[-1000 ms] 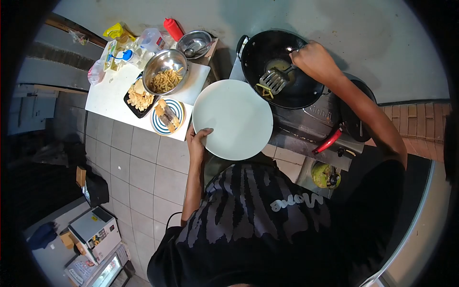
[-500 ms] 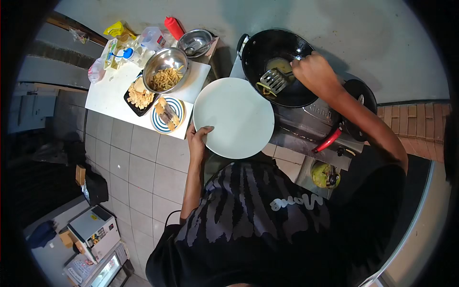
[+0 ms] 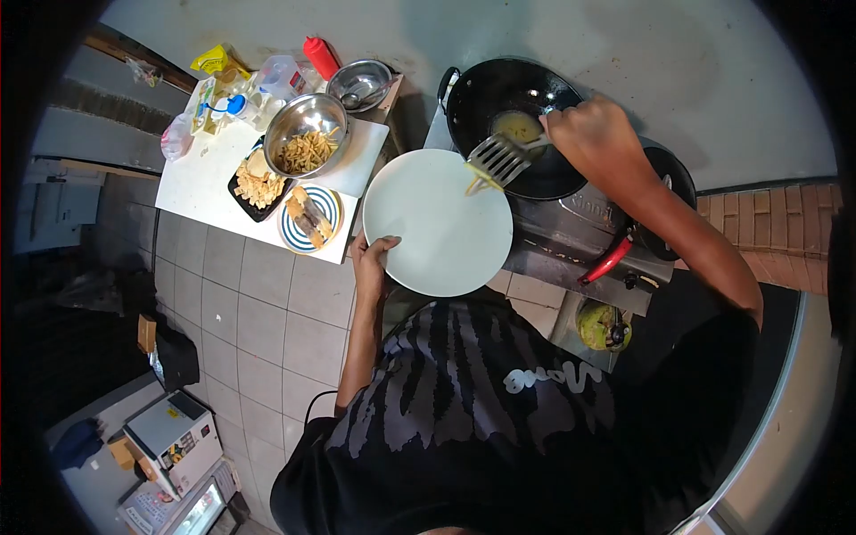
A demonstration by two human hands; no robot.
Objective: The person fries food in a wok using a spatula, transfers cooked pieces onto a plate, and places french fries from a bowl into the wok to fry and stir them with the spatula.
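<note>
My left hand (image 3: 371, 257) grips the near left rim of a large pale plate (image 3: 432, 232), its thumb on the top face. My right hand (image 3: 584, 129) is closed round the handle of a slotted metal spatula (image 3: 501, 160). The spatula's head is over the plate's upper right edge, beside the wok (image 3: 473, 98). A few yellowish strips (image 3: 480, 183) hang at the spatula's tip, above or on the plate; whether they touch it I cannot tell. A little oil (image 3: 517, 126) lies in the wok's bottom.
On the white table (image 3: 201, 192) at the left are a steel bowl (image 3: 309, 116) of fried strips, a black tray of food (image 3: 257, 185), a striped plate (image 3: 287, 234) and a red bottle (image 3: 319, 55). A red-handled pan (image 3: 608, 260) rests at the stove's right.
The spatula has moved left out of the wok to the plate's edge, bringing the yellowish strips with it. My left hand still holds the plate in about the same place.
</note>
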